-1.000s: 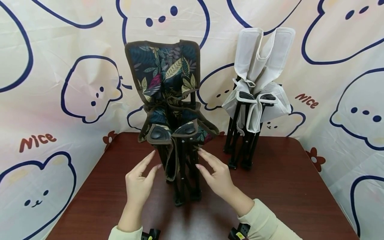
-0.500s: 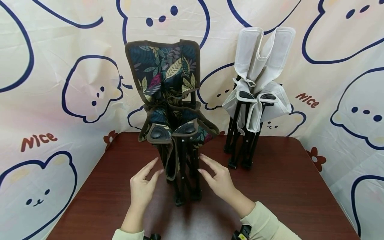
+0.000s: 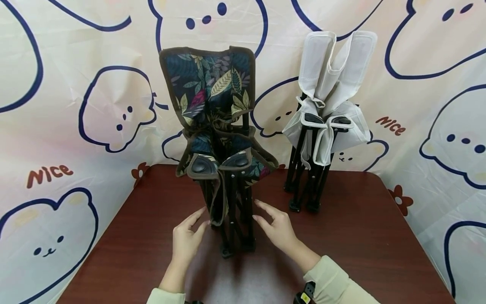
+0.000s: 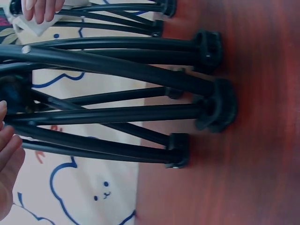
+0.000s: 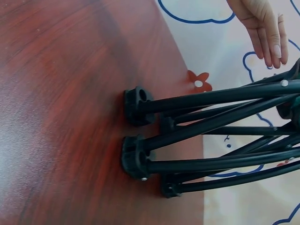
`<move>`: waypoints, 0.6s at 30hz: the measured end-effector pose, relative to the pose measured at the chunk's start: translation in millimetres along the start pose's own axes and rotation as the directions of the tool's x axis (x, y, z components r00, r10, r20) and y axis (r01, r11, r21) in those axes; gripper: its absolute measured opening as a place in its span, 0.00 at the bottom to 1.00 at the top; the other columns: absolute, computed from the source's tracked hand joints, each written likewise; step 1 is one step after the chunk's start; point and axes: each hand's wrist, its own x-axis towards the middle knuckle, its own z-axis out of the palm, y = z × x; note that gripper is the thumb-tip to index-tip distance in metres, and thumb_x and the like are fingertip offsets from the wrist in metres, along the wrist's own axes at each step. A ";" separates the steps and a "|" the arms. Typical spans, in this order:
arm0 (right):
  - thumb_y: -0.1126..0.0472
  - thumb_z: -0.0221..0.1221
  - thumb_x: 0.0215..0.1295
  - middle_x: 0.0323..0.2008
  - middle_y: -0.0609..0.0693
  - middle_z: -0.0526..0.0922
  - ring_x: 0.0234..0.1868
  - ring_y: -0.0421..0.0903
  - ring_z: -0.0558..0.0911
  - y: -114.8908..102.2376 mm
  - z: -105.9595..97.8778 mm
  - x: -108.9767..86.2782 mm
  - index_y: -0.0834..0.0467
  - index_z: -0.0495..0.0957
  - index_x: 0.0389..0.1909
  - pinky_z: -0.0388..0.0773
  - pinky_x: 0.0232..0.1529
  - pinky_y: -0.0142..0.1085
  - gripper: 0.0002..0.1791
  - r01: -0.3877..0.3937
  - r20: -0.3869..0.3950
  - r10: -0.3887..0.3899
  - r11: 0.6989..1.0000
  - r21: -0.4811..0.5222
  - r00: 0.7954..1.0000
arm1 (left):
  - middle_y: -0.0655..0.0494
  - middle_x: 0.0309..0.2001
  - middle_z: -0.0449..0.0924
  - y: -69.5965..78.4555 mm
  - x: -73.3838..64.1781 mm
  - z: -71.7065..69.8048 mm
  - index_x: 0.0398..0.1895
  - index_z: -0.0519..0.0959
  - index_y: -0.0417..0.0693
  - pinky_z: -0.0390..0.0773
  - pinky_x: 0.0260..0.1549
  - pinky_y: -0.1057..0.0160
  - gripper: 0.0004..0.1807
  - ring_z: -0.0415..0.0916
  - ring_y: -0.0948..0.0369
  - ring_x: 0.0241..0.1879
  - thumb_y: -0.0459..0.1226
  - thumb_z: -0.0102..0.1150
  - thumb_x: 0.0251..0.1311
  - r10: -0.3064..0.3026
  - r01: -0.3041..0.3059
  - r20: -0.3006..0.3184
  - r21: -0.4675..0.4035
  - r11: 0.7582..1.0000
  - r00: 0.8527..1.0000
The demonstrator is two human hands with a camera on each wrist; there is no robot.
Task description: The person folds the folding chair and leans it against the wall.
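A folded camp chair in dark leaf-print fabric stands upright on the table, its seat and back creased together. Its black tube legs are bunched close and end in black plastic feet. My left hand is beside the legs on the left, fingers extended, thumb apart, nothing held. Opposite it, my right hand has its fingertips close to the right-hand legs, likewise holding nothing. Both hands are below the seat corners. In the left wrist view, fingers of the left hand show at the edge.
Behind and to the right stands a second folded camp chair, in white fabric with black legs. The dark red-brown table runs to a cartoon-printed cloth backdrop at the back and sides.
My left hand has moved right and lower, closer to the chair's legs. The right hand has sunk slightly. Both chairs stay where they stood; the head view has shifted a little.
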 end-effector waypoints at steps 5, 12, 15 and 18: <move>0.69 0.61 0.49 0.43 0.54 0.78 0.46 0.47 0.75 6.0 3.5 -4.9 0.66 0.75 0.44 0.72 0.42 0.44 0.18 -0.142 0.018 0.142 0.989 0.027 0.990 | 0.45 0.38 0.78 -6.1 -5.5 6.0 0.39 0.79 0.36 0.76 0.31 0.63 0.18 0.75 0.52 0.39 0.24 0.65 0.38 -0.045 0.045 0.031 -0.003 0.999 0.998; 0.64 0.60 0.51 0.43 0.54 0.78 0.46 0.45 0.75 13.0 10.1 -10.4 0.63 0.75 0.45 0.72 0.43 0.41 0.18 -0.291 0.080 0.289 0.956 0.025 0.954 | 0.44 0.40 0.77 -31.9 -19.9 21.8 0.41 0.78 0.37 0.75 0.36 0.56 0.17 0.74 0.51 0.42 0.30 0.63 0.44 -0.106 0.114 0.076 -0.108 0.988 0.991; 0.64 0.60 0.52 0.43 0.55 0.77 0.46 0.46 0.75 14.8 12.9 -11.8 0.63 0.75 0.45 0.72 0.43 0.41 0.18 -0.330 0.103 0.324 0.943 0.048 0.940 | 0.42 0.38 0.78 -19.7 -19.4 19.4 0.40 0.78 0.34 0.75 0.34 0.57 0.17 0.75 0.51 0.40 0.29 0.64 0.43 -0.208 0.217 0.110 -0.071 0.974 0.972; 0.64 0.59 0.53 0.43 0.56 0.77 0.46 0.45 0.75 16.6 15.5 -13.4 0.62 0.75 0.45 0.72 0.43 0.40 0.17 -0.364 0.113 0.356 0.930 0.059 0.928 | 0.42 0.39 0.77 -20.8 -22.1 22.4 0.41 0.77 0.35 0.76 0.34 0.60 0.17 0.75 0.52 0.41 0.30 0.63 0.44 -0.299 0.312 0.144 -0.073 0.947 0.943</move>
